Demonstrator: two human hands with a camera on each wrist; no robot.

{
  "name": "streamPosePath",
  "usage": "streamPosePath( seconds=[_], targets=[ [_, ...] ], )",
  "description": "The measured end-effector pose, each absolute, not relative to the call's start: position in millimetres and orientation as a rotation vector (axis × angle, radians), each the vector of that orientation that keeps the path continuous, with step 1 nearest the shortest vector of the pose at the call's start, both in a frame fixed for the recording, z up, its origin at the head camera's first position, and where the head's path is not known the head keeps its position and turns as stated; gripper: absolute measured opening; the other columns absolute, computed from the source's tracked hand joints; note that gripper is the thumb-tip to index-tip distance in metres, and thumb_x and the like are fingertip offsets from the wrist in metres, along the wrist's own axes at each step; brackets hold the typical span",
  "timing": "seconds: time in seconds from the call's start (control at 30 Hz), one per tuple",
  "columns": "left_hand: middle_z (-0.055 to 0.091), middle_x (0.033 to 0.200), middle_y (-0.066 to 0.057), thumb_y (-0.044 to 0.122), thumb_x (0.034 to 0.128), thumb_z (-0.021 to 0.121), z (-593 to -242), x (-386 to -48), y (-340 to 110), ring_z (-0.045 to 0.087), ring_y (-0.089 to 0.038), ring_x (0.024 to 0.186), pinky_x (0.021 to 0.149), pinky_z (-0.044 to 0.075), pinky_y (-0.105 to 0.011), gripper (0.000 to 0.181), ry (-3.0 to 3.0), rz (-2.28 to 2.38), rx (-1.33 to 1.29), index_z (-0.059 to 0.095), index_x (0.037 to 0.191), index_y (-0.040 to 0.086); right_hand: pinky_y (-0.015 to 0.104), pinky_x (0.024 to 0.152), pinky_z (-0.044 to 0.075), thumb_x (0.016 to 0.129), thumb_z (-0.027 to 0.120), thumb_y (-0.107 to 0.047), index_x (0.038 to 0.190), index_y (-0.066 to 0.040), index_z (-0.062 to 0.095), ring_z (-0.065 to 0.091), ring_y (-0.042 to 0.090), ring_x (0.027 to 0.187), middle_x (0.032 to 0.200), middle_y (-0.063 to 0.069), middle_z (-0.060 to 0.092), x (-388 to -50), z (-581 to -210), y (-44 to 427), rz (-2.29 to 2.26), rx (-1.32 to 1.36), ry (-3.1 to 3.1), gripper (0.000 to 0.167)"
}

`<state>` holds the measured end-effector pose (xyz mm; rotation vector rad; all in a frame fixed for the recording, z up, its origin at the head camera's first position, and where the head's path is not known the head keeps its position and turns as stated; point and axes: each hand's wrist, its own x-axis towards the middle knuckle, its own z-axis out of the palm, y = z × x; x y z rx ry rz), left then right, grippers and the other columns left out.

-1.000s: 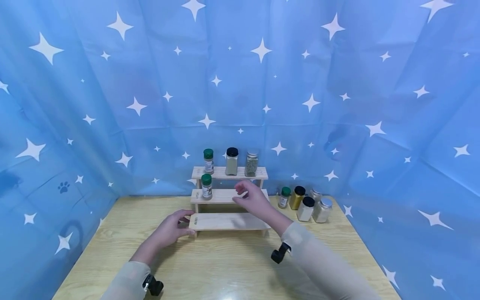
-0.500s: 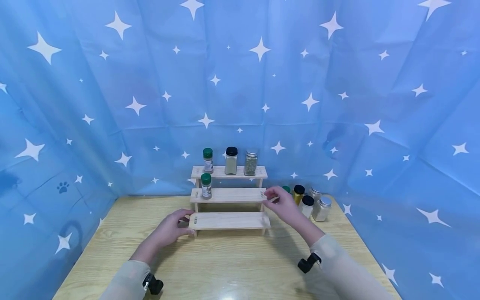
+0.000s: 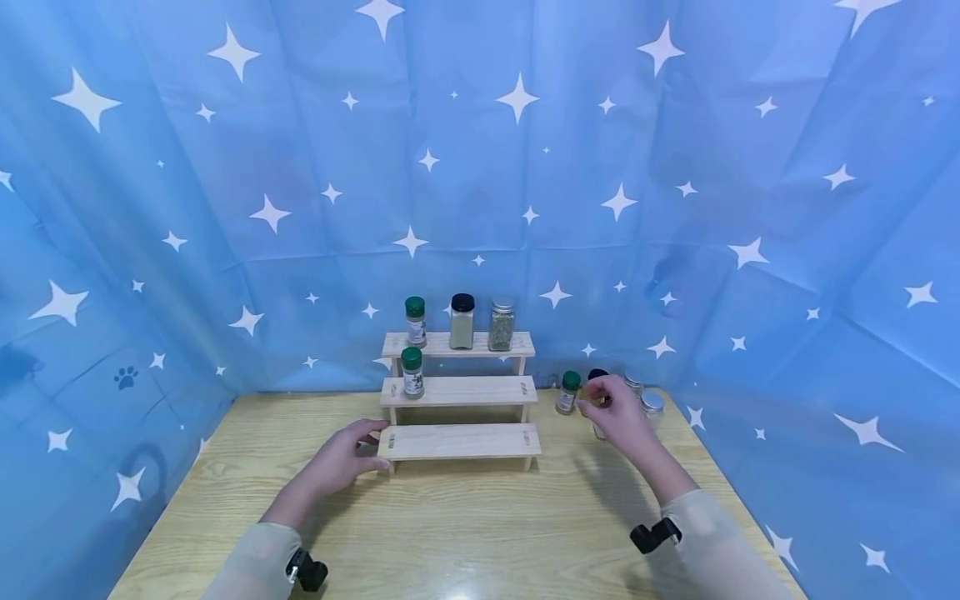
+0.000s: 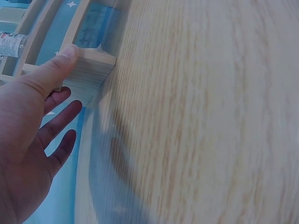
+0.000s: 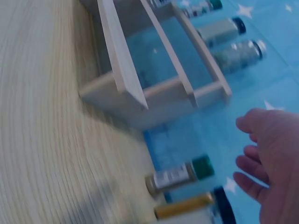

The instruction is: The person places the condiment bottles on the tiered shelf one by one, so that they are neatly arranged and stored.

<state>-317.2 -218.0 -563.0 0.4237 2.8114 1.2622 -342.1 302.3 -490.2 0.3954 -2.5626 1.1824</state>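
item: three-tier rack of pale wood (image 3: pixel 459 442), on a wood-grain tabletop (image 3: pixel 457 525), bearing four upright jars, three on the top tier and one at the left of the middle.

item: left hand (image 3: pixel 348 454), bare, at the rack's left end; thumb against the lowest tier's front corner, forefinger at the end panel, remaining fingers spread loosely.

item: right hand (image 3: pixel 617 417), bare, over the jar group right of the rack; thumb and fingers curved, a modest gap between the tips, nothing seen held.

hazards, as judged: the group stands close-set, so a sideways brush of the knuckles could topple a neighbour; smooth sides could slip under a grasp by the tips alone; a push by the left hand could shift the rack and rock its jars.

position: small clear jar with green cap and white label (image 3: pixel 567 393), upright on the tabletop, just left of the right fingertips; the right wrist view shows it apart from them. slim golden-yellow jar with black cap (image 5: pixel 184 205), beside it, mostly behind the hand in the head view. pale jar (image 3: pixel 599 432), largely covered by the hand; contact cannot be told. two silver-capped glass jars (image 3: pixel 652 403), beyond the knuckles, partly hidden.
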Motion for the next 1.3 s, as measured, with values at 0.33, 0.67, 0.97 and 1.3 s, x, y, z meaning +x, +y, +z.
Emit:
streamPosePath(
  seconds=[0.33,0.67,0.97,1.3],
  targets=[
    [0.062,0.155,-0.012,0.023,0.0955,0.091,-565,-318,-219,0.066,-0.034,0.129,0.110,0.056,-0.060,0.073,2.820,1.260,0.434,0.059,0.159,0.010,0.059,0.097,0.056,0.108,0.074,-0.014,0.134,0.005,0.066,0.062,0.041,0.118,0.129,0.023,0.061,-345,-497,342,1.004,0.303,-2.627,0.033],
    [0.063,0.154,-0.011,0.024,0.0952,0.091,-566,-319,-218,0.067,-0.033,0.128,0.109,0.056,-0.059,0.072,2.823,1.266,0.439,0.059,0.159,0.011,0.068,0.102,0.053,0.104,0.079,-0.011,0.137,0.008,0.067,0.062,0.049,0.123,0.132,0.028,0.066,-352,-502,361,0.825,0.328,-2.645,0.040],
    [0.063,0.153,-0.010,0.023,0.0948,0.091,-566,-318,-218,0.067,-0.032,0.128,0.109,0.056,-0.059,0.072,2.815,1.280,0.425,0.060,0.159,0.012,0.072,0.111,0.046,0.105,0.079,-0.021,0.148,0.007,0.062,0.054,0.054,0.135,0.144,0.031,0.063,-357,-508,368,0.767,0.320,-2.708,0.054],
    [0.064,0.153,-0.009,0.021,0.0943,0.092,-567,-319,-218,0.067,-0.032,0.128,0.109,0.056,-0.059,0.071,2.811,1.296,0.415,0.061,0.157,0.012,0.074,0.115,0.043,0.104,0.081,-0.025,0.154,0.005,0.058,0.051,0.054,0.140,0.150,0.031,0.061,-363,-512,373,0.739,0.324,-2.754,0.062]
  ],
)
